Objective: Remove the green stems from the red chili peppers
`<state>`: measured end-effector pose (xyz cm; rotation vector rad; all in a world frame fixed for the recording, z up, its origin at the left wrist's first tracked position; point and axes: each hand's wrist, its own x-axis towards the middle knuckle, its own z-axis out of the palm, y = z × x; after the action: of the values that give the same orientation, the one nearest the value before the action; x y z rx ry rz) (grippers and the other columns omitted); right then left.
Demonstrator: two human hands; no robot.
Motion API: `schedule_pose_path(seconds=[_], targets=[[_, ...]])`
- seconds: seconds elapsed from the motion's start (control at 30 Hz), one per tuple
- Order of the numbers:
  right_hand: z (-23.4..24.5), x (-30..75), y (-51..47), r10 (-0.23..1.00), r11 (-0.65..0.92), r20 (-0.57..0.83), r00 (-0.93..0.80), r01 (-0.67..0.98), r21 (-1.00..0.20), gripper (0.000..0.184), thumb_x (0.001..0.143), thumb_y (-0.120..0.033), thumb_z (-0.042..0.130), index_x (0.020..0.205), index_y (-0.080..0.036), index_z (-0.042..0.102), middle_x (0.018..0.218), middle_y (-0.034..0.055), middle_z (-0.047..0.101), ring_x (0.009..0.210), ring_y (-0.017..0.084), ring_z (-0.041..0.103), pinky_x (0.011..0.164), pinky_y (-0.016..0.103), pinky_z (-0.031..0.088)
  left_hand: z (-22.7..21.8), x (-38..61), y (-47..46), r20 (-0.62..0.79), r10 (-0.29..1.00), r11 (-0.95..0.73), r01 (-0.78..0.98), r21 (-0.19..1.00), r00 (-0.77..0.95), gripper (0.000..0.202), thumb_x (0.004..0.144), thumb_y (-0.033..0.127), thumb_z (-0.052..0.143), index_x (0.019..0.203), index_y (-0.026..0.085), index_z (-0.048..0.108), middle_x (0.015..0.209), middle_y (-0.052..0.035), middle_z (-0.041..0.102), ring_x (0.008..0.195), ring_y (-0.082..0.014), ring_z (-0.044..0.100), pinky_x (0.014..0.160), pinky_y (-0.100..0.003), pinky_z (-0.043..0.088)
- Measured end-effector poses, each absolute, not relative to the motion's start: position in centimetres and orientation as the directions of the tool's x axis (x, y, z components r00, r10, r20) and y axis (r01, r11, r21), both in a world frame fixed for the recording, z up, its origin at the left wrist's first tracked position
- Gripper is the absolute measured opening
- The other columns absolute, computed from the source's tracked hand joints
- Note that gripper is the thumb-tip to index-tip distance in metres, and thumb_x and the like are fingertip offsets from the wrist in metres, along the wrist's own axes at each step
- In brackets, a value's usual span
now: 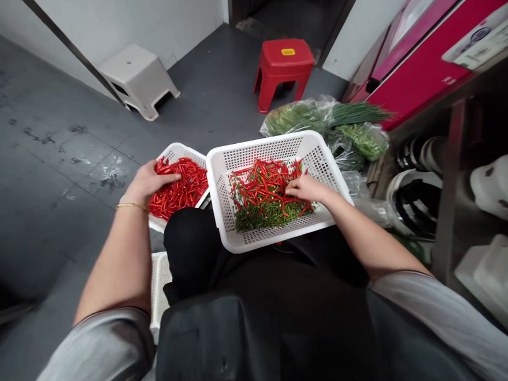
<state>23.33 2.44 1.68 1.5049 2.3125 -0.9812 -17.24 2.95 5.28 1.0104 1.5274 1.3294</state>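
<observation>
A white perforated basket (252, 150) rests on my lap, tilted a little. Inside it lie red chili peppers (262, 182) and, nearer me, a heap of green chili stems (263, 215). My right hand (306, 187) reaches in from the right, its fingertips pinched at a red chili. To the left is a second white basket (175, 149), full of red chilies (187, 184). Over its left side my left hand (147, 178) touches the chilies, thumb apart from the fingers; the other fingertips are partly hidden.
Bagged green vegetables (305, 116) lie on the floor beyond the lap basket. A red stool (285, 61) and a white stool (135, 72) stand farther off. A shelf with containers (499, 187) is at the right. Another white basket (159, 282) sits by my left leg.
</observation>
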Motion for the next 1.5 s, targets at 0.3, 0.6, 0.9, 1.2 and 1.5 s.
schedule_pose_path(seconds=[0.3,0.6,0.9,1.2,1.5], targets=[[-3.4,19.9,7.4,0.916,-0.077,-0.398,0.041,0.994,-0.076,0.042,0.088,-0.047,0.054,0.098,-0.013,0.075,0.106,0.0167,0.072,0.095,0.023,0.068,0.078,0.029,0.049,6.1,-15.3,5.6,0.008,0.993,0.017,0.200,0.980,-0.122,0.025,0.066,0.014,0.078,0.087,0.018,0.067,0.071,0.0012,0.064,0.066,-0.0115,0.061,0.058,-0.022,0.051],[-2.9,22.2,6.8,0.960,-0.111,-0.280,0.011,0.933,-0.343,0.024,0.086,-0.030,0.054,0.083,-0.015,0.074,0.080,0.0057,0.074,0.078,0.016,0.068,0.074,0.023,0.047,-0.9,0.5,3.4,-0.310,0.925,0.308,0.043,0.950,0.220,0.003,0.068,0.017,0.071,0.069,0.015,0.068,0.055,-0.0004,0.062,0.049,-0.0097,0.052,0.050,-0.022,0.040],[-6.0,18.5,6.5,0.976,0.015,-0.197,-0.090,0.935,-0.353,0.024,0.086,-0.022,0.049,0.090,-0.015,0.071,0.100,0.0115,0.073,0.093,0.022,0.066,0.083,0.030,0.046,-5.0,0.4,2.3,-0.195,0.968,0.135,0.326,0.935,0.156,0.010,0.067,0.009,0.068,0.072,0.017,0.068,0.067,-0.0014,0.067,0.065,-0.0143,0.060,0.071,-0.028,0.048],[0.1,18.7,2.2,0.959,-0.123,-0.229,-0.168,0.481,-0.868,0.019,0.082,-0.037,0.059,0.078,-0.019,0.057,0.052,-0.0020,0.059,0.049,0.014,0.059,0.057,0.027,0.049,-3.2,1.3,1.6,-0.136,0.854,0.091,0.113,0.989,0.503,0.011,0.081,0.026,0.061,0.079,0.016,0.062,0.066,-0.0013,0.063,0.059,-0.0132,0.057,0.061,-0.026,0.044],[2.7,19.4,3.4,0.892,-0.299,-0.356,-0.278,0.228,-0.927,0.029,0.078,-0.038,0.070,0.075,-0.018,0.050,0.055,-0.0025,0.060,0.048,0.010,0.058,0.049,0.023,0.051,0.7,1.9,1.7,0.095,0.923,-0.163,0.156,0.974,0.372,0.012,0.079,0.028,0.067,0.084,0.017,0.068,0.077,-0.0030,0.063,0.071,-0.0143,0.054,0.070,-0.025,0.043]])
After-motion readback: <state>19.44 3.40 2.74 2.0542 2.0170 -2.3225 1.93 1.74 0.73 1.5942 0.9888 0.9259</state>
